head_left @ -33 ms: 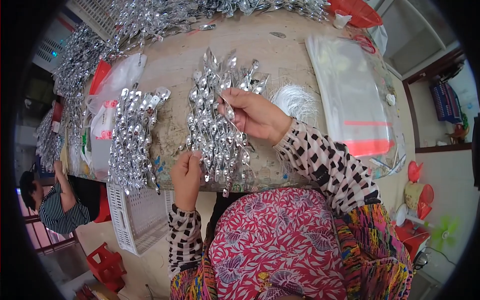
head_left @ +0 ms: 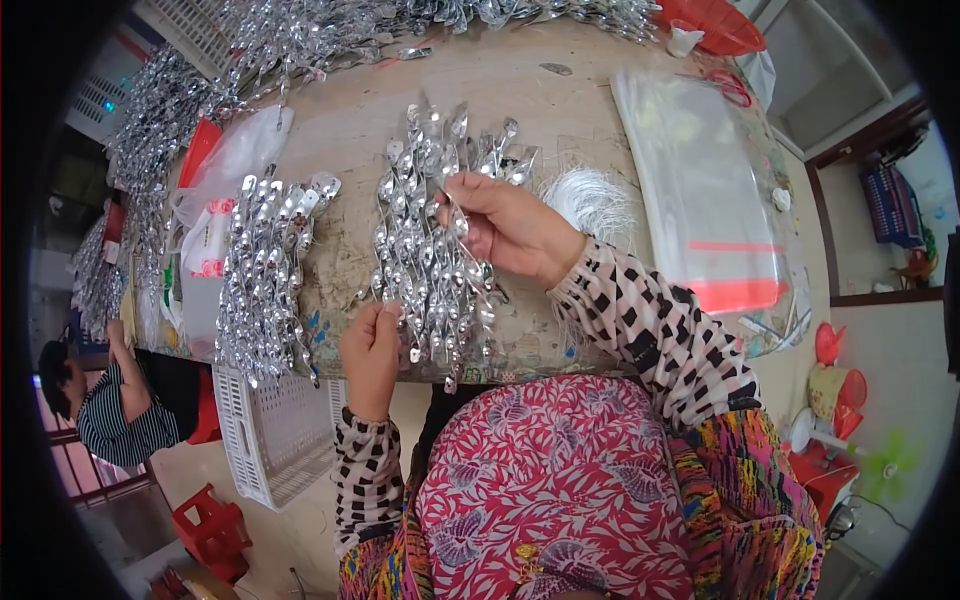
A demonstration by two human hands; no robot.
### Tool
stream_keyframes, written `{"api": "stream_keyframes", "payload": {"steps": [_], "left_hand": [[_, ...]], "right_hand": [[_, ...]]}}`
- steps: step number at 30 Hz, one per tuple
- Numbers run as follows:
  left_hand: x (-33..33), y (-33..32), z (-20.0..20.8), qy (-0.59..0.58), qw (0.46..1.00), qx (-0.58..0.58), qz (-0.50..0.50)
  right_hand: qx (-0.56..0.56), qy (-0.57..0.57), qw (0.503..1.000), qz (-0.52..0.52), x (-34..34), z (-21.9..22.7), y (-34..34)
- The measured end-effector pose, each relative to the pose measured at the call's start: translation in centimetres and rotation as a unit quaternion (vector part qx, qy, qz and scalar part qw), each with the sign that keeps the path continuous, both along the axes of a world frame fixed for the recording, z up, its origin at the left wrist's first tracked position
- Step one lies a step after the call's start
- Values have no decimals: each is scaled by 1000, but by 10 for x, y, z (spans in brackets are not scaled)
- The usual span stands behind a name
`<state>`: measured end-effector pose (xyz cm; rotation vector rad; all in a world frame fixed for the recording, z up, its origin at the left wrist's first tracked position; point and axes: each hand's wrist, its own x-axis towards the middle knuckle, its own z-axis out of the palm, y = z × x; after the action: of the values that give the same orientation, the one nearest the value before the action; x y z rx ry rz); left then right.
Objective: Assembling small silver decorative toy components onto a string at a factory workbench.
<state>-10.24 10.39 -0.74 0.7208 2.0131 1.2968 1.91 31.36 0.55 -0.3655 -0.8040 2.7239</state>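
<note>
A bundle of shiny silver twisted strands point(head_left: 410, 235) lies on the worktable in front of me. Over its right side, my right hand point(head_left: 510, 225) pinches one silver twisted strand point(head_left: 458, 215) between thumb and fingers. My left hand point(head_left: 372, 350) is closed at the bundle's lower left edge, thumb pressed to the curled fingers. Whatever sits in that pinch is too small to make out. To the left of the bundle lies a second group of similar silver strands point(head_left: 265, 270), its lower ends at the table edge.
Clear plastic bags point(head_left: 690, 180) and a coil of white string point(head_left: 590, 205) are to the right. More silver strands point(head_left: 320, 40) are heaped at the back. A white crate point(head_left: 285, 430) stands below the table's front. Another person point(head_left: 130, 400) works at far left.
The upper tips of the strands near my right hand have shifted slightly and look blurred. Both hands are in almost the same place.
</note>
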Motion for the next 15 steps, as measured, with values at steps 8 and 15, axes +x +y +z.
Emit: {"api": "stream_keyframes", "payload": {"steps": [8, 15], "left_hand": [[2, 4, 27, 367, 923, -98, -61], [25, 80, 63, -129, 975, 171, -56]], "right_hand": [[134, -156, 979, -7, 26, 14, -19], [269, -160, 946, -80, 31, 25, -63]]}}
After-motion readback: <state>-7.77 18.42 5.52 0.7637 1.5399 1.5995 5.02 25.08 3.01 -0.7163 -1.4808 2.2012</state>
